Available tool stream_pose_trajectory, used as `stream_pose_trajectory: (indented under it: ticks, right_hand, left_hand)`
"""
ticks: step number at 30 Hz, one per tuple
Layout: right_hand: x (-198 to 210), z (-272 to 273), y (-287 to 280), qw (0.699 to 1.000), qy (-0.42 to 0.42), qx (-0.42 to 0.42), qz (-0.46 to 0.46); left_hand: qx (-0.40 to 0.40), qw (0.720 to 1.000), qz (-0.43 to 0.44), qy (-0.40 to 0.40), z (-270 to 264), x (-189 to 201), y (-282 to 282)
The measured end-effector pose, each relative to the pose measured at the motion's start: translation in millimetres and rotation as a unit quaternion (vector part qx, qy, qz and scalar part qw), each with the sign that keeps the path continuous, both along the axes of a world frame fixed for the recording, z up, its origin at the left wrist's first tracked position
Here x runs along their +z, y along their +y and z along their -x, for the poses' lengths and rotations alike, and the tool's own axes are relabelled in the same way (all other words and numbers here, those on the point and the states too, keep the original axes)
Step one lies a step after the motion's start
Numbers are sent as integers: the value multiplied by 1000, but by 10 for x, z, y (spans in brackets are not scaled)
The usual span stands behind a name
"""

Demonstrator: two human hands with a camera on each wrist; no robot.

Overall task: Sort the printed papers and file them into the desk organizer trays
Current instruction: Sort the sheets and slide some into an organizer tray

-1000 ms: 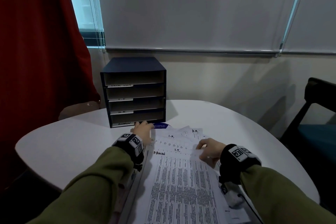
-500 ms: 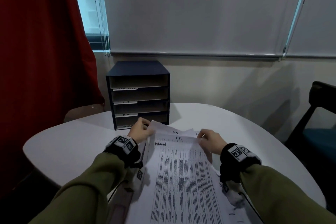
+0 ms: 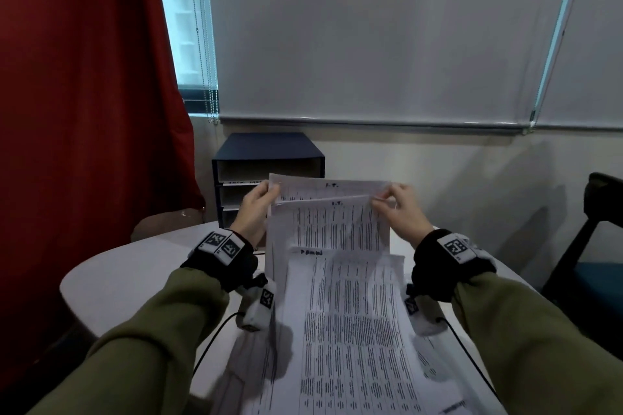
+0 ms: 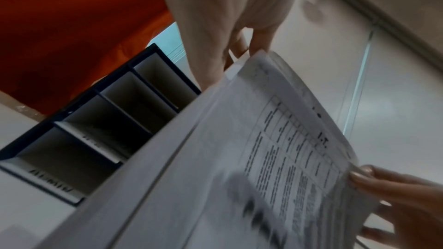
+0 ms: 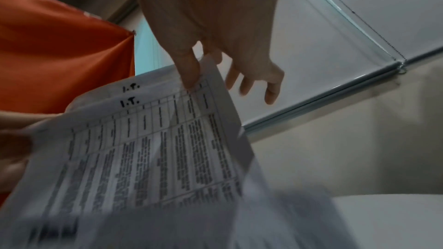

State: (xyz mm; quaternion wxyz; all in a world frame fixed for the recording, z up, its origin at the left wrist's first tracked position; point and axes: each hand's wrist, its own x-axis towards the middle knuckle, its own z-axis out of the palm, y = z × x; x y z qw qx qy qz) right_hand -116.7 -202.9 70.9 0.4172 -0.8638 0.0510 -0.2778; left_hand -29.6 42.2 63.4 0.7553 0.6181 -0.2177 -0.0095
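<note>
The step in hand looks like sorting: both hands hold a small bundle of printed papers (image 3: 332,212) lifted upright in front of the desk organizer (image 3: 268,158), their upper part covering most of its lower trays, their lower part trailing down toward the person. The left hand (image 3: 254,209) pinches the bundle's upper left corner between thumb and curled fingers; the right hand (image 3: 401,209) pinches the upper right corner with thumb and forefinger, its other fingers spread loose behind the paper. More printed sheets (image 3: 350,330) lie nearer the person than the organizer, on the white tabletop (image 3: 141,266).

The next move probably calls for matching the handwritten heading to a tray label, then levelling the sheets and sliding them into that slot without buckling the thin paper.

The head view shows the whole layout but leaves the headings faint. The right wrist view reads them plainly: the two front sheets (image 5: 153,139) are both marked "I.T.". The left wrist view alone looks into the organizer's four trays (image 4: 100,126), which appear dark and mostly empty, and shows a label on the bottom one that seems to read "ADMIN"; the other labels are too blurred to read.
</note>
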Motion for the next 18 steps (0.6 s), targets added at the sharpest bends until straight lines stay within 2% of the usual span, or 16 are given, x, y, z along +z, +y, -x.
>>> stream_pose_trajectory:
  ticks: [3,7,10,12,15,18]
  right_hand:
    - [224,-70,76,997,-49,-14,-59]
    - [401,-87,240,980,-158,-90,-84]
    - [551,2,364,952,-262,-75,-137]
    - [600,61,382,931,-310,-44,-187]
    - [473,109,361,930,-297,-39,-212]
    - [96,124,355,939,-229,-18,-257]
  left_hand:
    - [58,998,20,-26,54,141,-44]
    - [161,981,-42,-98,259,155,-201]
    - [273,946,-63,-162,367,241,-253]
    - [293,936,-49,-190,407,346,-262]
    - [288,928,-75,-224,469,331,-297]
    - [282,933,-100,-198,491,29,-288]
